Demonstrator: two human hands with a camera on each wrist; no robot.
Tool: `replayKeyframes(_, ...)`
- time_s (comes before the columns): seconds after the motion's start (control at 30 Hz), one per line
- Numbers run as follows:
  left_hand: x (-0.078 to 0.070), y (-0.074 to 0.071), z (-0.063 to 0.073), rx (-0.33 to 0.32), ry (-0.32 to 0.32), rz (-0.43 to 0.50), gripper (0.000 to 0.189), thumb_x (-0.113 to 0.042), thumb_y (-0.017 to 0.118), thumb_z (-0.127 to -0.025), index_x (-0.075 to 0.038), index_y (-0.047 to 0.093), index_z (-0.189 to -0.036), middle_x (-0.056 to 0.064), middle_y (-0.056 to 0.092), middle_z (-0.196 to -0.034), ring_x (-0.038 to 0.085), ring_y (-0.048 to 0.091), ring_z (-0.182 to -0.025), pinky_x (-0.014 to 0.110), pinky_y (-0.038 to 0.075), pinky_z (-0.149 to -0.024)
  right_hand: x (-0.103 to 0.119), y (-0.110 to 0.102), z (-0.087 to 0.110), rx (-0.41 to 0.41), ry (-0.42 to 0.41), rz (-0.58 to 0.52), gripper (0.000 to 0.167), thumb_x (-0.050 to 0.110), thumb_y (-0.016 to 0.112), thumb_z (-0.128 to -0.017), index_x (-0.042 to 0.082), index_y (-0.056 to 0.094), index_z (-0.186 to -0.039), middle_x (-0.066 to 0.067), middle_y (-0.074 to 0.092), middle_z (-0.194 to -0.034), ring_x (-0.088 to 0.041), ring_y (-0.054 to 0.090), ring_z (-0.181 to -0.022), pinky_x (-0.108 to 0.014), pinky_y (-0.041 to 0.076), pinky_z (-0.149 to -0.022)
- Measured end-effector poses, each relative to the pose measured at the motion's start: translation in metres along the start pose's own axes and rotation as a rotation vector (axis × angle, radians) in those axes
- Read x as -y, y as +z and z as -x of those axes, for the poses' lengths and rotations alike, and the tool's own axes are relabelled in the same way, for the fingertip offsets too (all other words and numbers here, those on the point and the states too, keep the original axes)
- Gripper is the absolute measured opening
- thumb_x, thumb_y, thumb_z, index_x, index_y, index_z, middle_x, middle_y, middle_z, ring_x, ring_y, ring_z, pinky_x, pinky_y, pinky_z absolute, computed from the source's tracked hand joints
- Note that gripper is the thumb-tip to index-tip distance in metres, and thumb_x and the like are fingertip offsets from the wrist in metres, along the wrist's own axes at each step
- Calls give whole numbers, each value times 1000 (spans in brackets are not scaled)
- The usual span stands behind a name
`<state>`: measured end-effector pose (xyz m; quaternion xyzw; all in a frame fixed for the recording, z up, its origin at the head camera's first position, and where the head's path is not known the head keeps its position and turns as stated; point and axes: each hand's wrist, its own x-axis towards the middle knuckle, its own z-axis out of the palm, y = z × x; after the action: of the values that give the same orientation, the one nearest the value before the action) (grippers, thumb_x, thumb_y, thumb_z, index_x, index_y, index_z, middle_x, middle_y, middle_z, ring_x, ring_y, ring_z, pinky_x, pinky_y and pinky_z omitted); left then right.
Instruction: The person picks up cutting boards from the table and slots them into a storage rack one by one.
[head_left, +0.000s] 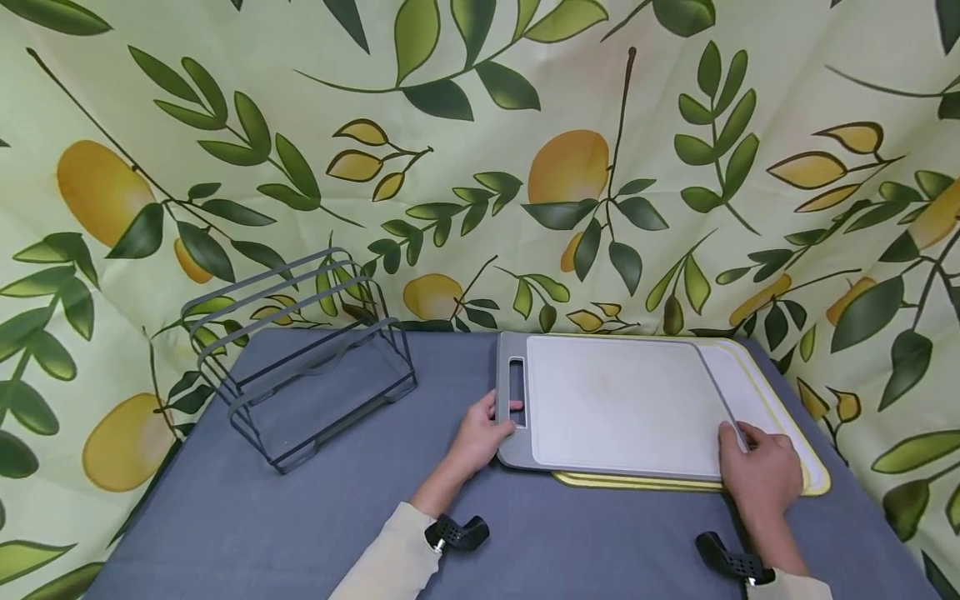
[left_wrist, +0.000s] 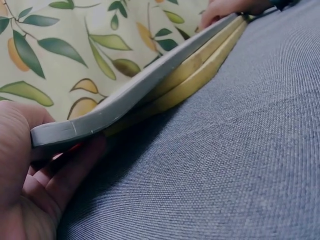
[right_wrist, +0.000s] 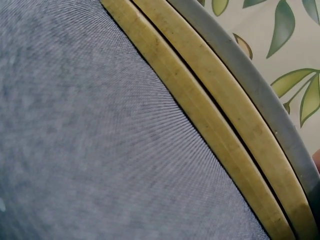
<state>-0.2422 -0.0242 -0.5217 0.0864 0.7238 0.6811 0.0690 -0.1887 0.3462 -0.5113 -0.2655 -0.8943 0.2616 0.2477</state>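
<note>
A grey-rimmed white cutting board (head_left: 622, 404) with a slot handle lies on top of two yellow-edged cutting boards (head_left: 813, 475). My left hand (head_left: 477, 433) grips its handle end, thumb above and fingers underneath, some showing through the slot. In the left wrist view, that end of the grey board (left_wrist: 95, 122) is lifted off the cloth. At the near right corner, my right hand (head_left: 763, 471) holds the same board by its edge, its thumb on top. The right wrist view shows the stacked yellow edges (right_wrist: 215, 95) below the grey rim; the right fingers are mostly hidden there.
A dark grey wire rack (head_left: 322, 429) stands at the left of the table, which a blue-grey cloth (head_left: 247, 533) covers. Behind and at both sides hangs a curtain (head_left: 480, 167) printed with leaves and yellow fruit.
</note>
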Motion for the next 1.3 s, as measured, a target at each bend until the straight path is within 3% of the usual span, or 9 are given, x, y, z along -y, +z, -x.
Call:
replayKeyframes(0.13, 0, 1, 2, 0, 4, 4, 54, 7, 58, -85, 6, 52, -138, 27, 68, -126, 12, 68, -84, 21, 54, -70, -1, 0, 1, -10, 25, 3, 50, 35, 54, -96, -6, 69, -120, -28, 59, -102, -47, 55, -91, -55, 36, -67)
replayKeyframes(0.37, -4, 1, 4, 0, 7, 17, 56, 8, 56, -84, 6, 50, -140, 28, 67, -126, 26, 72, -93, 24, 56, -72, 1, -1, 1, 0, 40, 16, 50, 36, 53, -96, -6, 69, -120, -28, 58, -102, -47, 55, -92, -55, 36, -67)
replayKeyframes(0.77, 0, 2, 2, 7, 0, 3, 54, 7, 56, -84, 5, 52, -138, 26, 68, -125, 14, 69, -86, 21, 54, -70, 2, -1, 3, -9, 53, 20, 49, 34, 52, -96, -7, 69, -117, -27, 58, -99, -46, 54, -91, -54, 35, -67)
replayKeyframes(1.3, -3, -1, 4, 0, 8, 4, 57, 7, 55, -86, 5, 48, -142, 27, 66, -129, 32, 70, -101, 28, 57, -76, 4, 2, -1, -9, 39, 1, 50, 36, 53, -95, -6, 71, -116, -28, 63, -98, -45, 55, -90, -54, 36, -68)
